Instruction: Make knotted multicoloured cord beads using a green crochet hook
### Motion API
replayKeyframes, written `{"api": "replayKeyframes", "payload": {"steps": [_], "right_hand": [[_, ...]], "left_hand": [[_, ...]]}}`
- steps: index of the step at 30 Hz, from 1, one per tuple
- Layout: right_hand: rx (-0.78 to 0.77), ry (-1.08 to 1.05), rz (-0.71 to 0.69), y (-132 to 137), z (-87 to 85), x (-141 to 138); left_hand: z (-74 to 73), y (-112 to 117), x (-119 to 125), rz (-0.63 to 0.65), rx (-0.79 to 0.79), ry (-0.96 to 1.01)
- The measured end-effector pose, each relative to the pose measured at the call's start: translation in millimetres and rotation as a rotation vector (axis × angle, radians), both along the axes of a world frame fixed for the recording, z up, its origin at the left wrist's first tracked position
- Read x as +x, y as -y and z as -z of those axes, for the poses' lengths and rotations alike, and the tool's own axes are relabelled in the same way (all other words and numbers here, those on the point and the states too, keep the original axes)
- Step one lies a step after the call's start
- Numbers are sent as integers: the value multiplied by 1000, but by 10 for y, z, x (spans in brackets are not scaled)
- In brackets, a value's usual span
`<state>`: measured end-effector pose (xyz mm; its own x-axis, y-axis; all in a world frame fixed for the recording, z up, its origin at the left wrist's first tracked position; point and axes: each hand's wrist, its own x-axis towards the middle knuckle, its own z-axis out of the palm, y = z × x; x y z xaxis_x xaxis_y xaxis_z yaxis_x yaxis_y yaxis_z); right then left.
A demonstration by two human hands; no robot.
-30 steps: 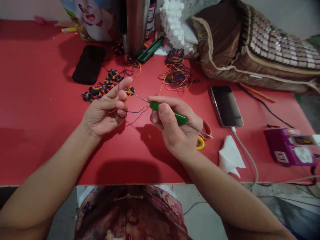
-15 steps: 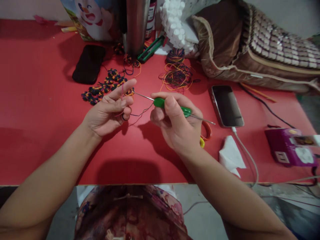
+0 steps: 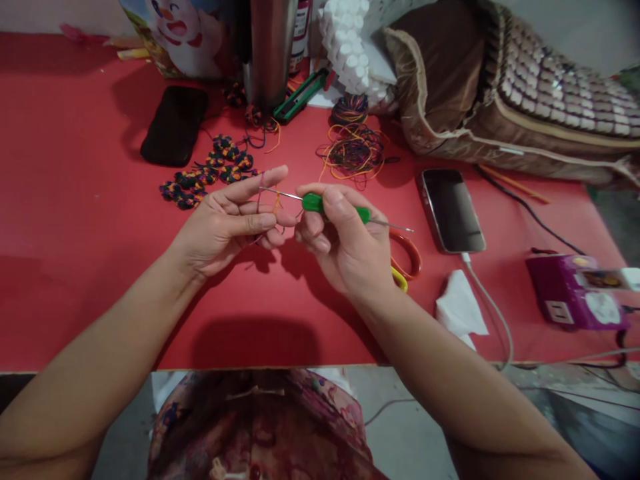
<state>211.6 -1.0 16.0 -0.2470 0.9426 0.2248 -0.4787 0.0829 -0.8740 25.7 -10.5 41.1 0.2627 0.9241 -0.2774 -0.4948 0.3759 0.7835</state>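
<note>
Yarn (image 3: pixel 277 202) across left hand (image 3: pixel 233 223), pinched at thumb, index extended | green-handled hook (image 3: pixel 314 203) clamped in right hand (image 3: pixel 350 243), thumb on top, tip near left index

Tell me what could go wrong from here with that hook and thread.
The pink thread around the index finger of the left hand might slip loose. The tangled pile on the red table could knot or snag if pulled. The rear end of the green-handled hook juts past the right hand and might catch on something.
</note>
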Motion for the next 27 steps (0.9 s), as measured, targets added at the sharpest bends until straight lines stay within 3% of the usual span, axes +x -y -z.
{"api": "replayKeyframes", "payload": {"steps": [5, 14, 27], "right_hand": [[-53, -15, -18, 1, -29, 7], [74, 112, 197, 17, -17, 22], [32, 45, 110, -29, 31, 15]], "left_hand": [[-15, 21, 5, -3, 56, -28], [108, -14, -43, 83, 174, 7], [96, 7, -40, 92, 175, 41]]}}
